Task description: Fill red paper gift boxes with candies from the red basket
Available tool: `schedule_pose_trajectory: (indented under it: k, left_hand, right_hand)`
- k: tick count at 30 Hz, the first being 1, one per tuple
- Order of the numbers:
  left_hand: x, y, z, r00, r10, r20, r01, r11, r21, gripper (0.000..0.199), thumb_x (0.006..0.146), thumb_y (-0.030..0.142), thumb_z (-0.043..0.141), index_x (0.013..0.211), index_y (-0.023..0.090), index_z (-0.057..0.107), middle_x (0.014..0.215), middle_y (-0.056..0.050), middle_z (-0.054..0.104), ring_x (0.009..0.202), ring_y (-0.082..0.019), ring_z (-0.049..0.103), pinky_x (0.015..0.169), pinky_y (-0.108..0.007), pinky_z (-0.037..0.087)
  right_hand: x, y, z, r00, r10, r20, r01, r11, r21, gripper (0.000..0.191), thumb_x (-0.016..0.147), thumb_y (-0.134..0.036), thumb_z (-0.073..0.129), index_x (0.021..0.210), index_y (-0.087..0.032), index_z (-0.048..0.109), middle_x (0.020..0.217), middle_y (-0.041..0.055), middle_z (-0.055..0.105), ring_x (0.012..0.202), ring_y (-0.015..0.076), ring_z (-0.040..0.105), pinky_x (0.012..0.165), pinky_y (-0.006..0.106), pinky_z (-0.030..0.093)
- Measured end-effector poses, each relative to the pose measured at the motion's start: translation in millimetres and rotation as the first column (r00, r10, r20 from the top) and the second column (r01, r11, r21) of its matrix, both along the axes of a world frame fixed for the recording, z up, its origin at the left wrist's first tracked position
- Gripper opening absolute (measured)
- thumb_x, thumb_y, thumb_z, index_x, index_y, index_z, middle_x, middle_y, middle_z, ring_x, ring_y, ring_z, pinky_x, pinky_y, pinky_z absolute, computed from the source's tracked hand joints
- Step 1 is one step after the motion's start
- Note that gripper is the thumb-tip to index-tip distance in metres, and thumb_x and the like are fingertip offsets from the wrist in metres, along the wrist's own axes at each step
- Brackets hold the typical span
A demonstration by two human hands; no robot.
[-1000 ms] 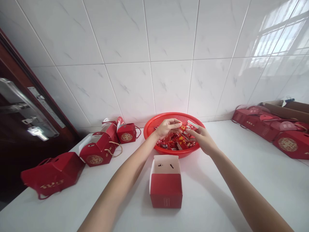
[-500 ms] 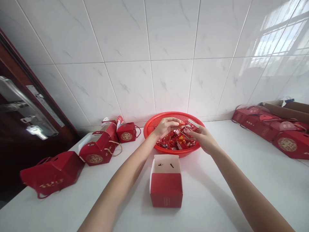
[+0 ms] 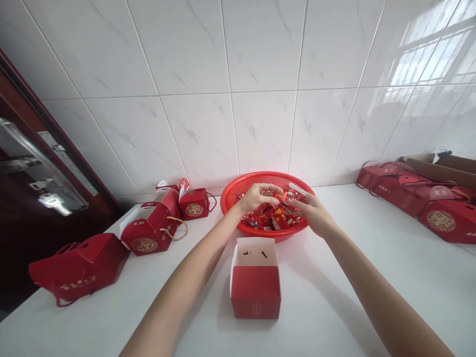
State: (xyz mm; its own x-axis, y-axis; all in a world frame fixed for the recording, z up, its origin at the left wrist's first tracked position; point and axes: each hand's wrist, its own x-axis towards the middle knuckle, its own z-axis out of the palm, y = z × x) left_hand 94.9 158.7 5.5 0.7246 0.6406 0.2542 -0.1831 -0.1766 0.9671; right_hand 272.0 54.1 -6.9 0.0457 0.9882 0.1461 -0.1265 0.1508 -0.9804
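Observation:
Both my hands are over a red plastic basket [image 3: 231, 191] heaped with red-wrapped candies [image 3: 266, 218]. My right hand [image 3: 310, 210] is closed on a red and white candy packet [image 3: 295, 192]. My left hand [image 3: 256, 198] pinches a small red and orange wrapped candy [image 3: 279, 195], right beside that packet. Just in front of the basket, an open red gift box [image 3: 256, 292] stands with its pale inner flap up, two dark slots showing in it. The bottom of the box is hidden from view.
Several red gift boxes [image 3: 145, 233] with cord handles stand on the left of the white countertop [image 3: 316, 307]. More red boxes [image 3: 401, 198] line the right side near a brown cardboard box [image 3: 439, 171]. A tiled wall [image 3: 260, 129] closes off the back.
My left hand has shifted slightly, and the small candy in its fingers now sits against the packet in my right hand. The boxes and the basket stay in place.

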Motion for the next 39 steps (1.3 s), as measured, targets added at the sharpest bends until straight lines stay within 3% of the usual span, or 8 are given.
schedule_pose_trajectory:
  k: [8,17,23,28,34,39]
  left_hand:
    - [2.1,3.6,-4.9,0.999,0.014,-0.029,-0.011,0.994,0.109,0.027,0.057,0.016,0.087,0.083,0.015,0.079,0.093,-0.005,0.073,0.090,-0.018,0.065,0.084,-0.033,0.052]
    - [3.1,2.8,-7.3,0.998,-0.013,-0.058,0.022,0.988,0.150,0.027,0.057,0.019,0.089,0.082,0.015,0.078,0.095,-0.005,0.073,0.085,-0.018,0.067,0.078,-0.031,0.053]
    - [-0.4,-1.7,-4.0,0.993,0.042,-0.114,-0.019,0.980,0.198,0.026,0.061,0.021,0.086,0.086,0.017,0.079,0.090,-0.004,0.072,0.082,-0.017,0.065,0.076,-0.031,0.052]
    - [0.3,-0.5,-1.8,0.991,0.055,-0.119,-0.037,0.988,0.152,0.033,0.059,0.033,0.092,0.085,0.016,0.078,0.088,-0.004,0.074,0.082,-0.018,0.067,0.079,-0.033,0.054]
    - [1.8,1.6,-2.2,0.993,0.079,-0.091,-0.065,0.987,0.145,0.045,0.061,0.040,0.092,0.097,0.017,0.078,0.102,-0.007,0.076,0.088,-0.019,0.068,0.085,-0.036,0.055]
    - [1.6,1.9,-1.6,0.990,0.105,-0.091,-0.093,0.987,0.128,0.043,0.061,0.041,0.092,0.094,0.016,0.078,0.097,-0.005,0.075,0.090,-0.019,0.067,0.085,-0.034,0.052]
  right_hand:
    - [-0.9,0.5,1.3,1.000,-0.001,0.010,0.001,1.000,-0.016,0.030,0.078,-0.048,0.081,0.096,-0.024,0.077,0.104,0.0060,0.077,0.103,0.0293,0.072,0.096,0.046,0.060]
    - [-5.9,-5.2,5.3,0.981,-0.025,0.193,0.021,1.000,0.020,0.047,0.078,-0.062,0.078,0.104,-0.023,0.074,0.093,0.0078,0.076,0.088,0.0288,0.073,0.072,0.041,0.062]
    - [-3.8,-0.3,0.1,0.982,-0.031,0.188,0.025,0.999,0.031,0.037,0.077,-0.046,0.082,0.103,-0.021,0.073,0.095,0.0079,0.077,0.089,0.0281,0.073,0.077,0.042,0.062]
    - [-2.9,2.9,-2.4,0.994,-0.019,0.112,0.014,0.999,0.049,0.034,0.076,-0.038,0.082,0.104,-0.021,0.072,0.102,0.0063,0.076,0.098,0.0266,0.072,0.090,0.044,0.062]
    - [-4.2,3.3,-3.2,0.997,-0.036,0.069,0.031,0.997,0.077,0.035,0.073,-0.037,0.083,0.102,-0.021,0.072,0.098,0.0058,0.076,0.094,0.0263,0.072,0.090,0.046,0.061]
    - [-4.4,3.7,-3.1,0.998,-0.055,0.036,0.053,0.996,0.067,0.037,0.070,-0.041,0.086,0.098,-0.022,0.073,0.098,0.0057,0.077,0.098,0.0278,0.072,0.091,0.047,0.061]
